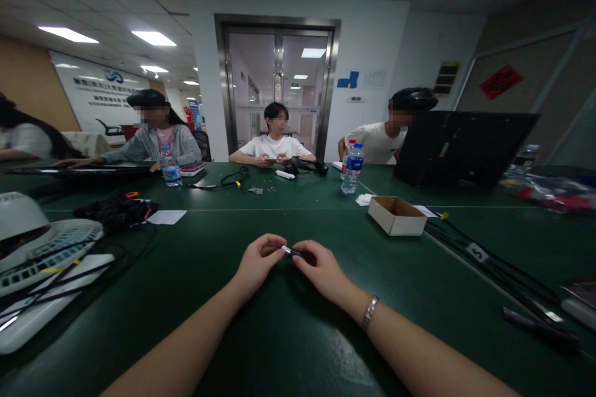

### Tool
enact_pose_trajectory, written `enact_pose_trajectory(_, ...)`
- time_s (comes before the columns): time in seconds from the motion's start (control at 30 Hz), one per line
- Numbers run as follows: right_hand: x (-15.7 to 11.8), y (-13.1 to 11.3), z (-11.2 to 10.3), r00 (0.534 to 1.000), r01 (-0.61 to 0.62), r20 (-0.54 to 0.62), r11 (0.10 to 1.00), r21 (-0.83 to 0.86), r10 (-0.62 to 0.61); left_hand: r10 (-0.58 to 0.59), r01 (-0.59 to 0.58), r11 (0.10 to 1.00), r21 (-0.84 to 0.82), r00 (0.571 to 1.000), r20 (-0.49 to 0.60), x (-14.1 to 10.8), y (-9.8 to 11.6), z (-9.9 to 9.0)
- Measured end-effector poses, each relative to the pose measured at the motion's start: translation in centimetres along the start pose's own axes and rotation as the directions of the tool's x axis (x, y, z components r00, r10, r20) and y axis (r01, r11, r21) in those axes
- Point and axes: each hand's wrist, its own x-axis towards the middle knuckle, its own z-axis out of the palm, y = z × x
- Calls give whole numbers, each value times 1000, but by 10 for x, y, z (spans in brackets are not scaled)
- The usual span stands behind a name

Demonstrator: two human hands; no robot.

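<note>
Here, left fingers and right fingers pinch an apparently pen-like object, a box beyond.

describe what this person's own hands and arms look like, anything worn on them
The left hand and the right hand are ungloved, and no sleeve shows on either forearm. The right wrist wears a shiny silver-coloured band, perhaps a bracelet or watch strap; nothing is visible on the left wrist.

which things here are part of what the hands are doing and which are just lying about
In use:
- small dark object with silver end
- right hand, left hand

Apparently just lying about:
- open box
- blue-capped bottle
- white paper at left
</note>
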Motion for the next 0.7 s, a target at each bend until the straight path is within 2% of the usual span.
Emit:
enact_pose_trajectory(0.17,1,1,0,1000,8,-2,1000,-11,-8,0,0,1000,8,1000,-2,-1,2,0)
enact_pose_trajectory(0.43,0,-2,-1,1000,0,-11,1000,-17,0,-98,100,993,55,995,-26,-1,7,5)
enact_pose_trajectory(0.7,1,-3,0,1000,-7,-12,1000,-7,7,-56,56,998,33,998,-19,0,4,5)
